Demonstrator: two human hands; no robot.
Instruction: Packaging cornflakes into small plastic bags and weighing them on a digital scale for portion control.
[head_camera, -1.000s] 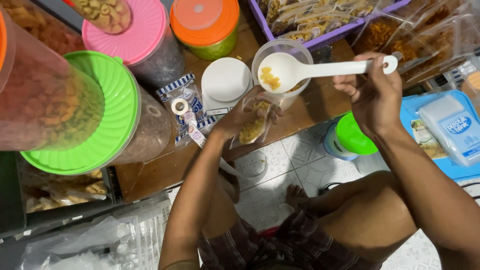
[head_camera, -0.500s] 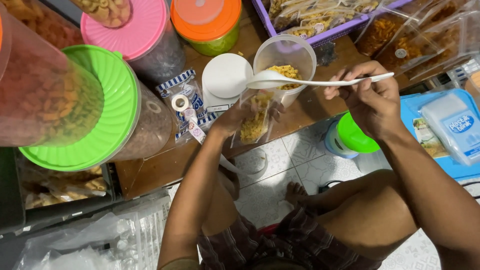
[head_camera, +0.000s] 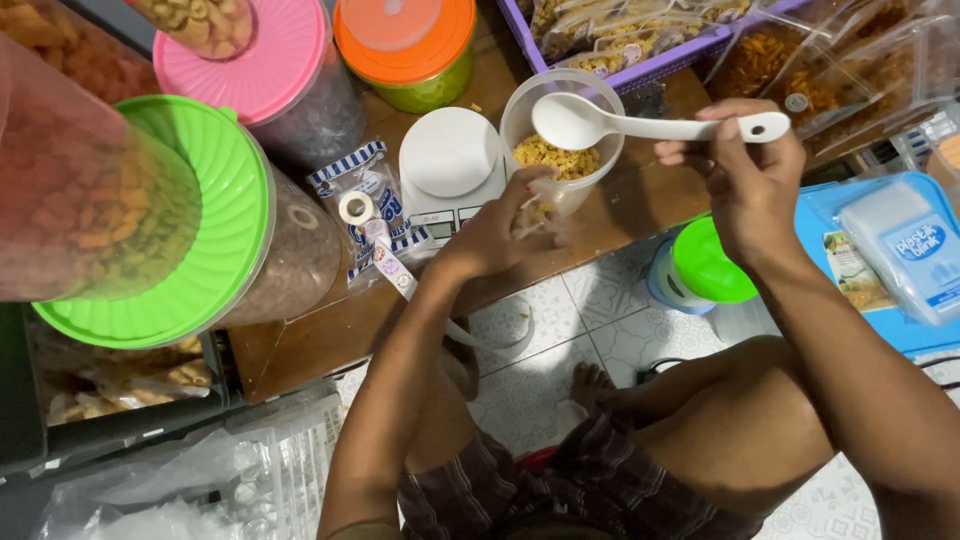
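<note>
My right hand (head_camera: 745, 175) grips the handle of a white plastic spoon (head_camera: 610, 122), whose empty bowl hovers over a clear round tub (head_camera: 512, 118) of yellow snack crumbs. My left hand (head_camera: 495, 235) holds a small clear bag (head_camera: 545, 205) of the same yellow snack, pressed against the tub's near side. Both stand on a low wooden table (head_camera: 640, 200). A small white kitchen scale (head_camera: 448, 160) sits just left of the tub.
Big lidded jars crowd the left: green lid (head_camera: 195, 215), pink lid (head_camera: 270, 55), orange lid (head_camera: 405, 40). A purple tray (head_camera: 640, 70) of bagged snacks lies behind. A green-lidded container (head_camera: 705, 265) and a blue box (head_camera: 880, 260) sit right. Tape roll (head_camera: 355, 207) rests by the scale.
The spoon, loaded a second ago, tipped its yellow snack toward the bag and now hangs empty above the tub. My left hand has shifted the bag closer to the tub.
</note>
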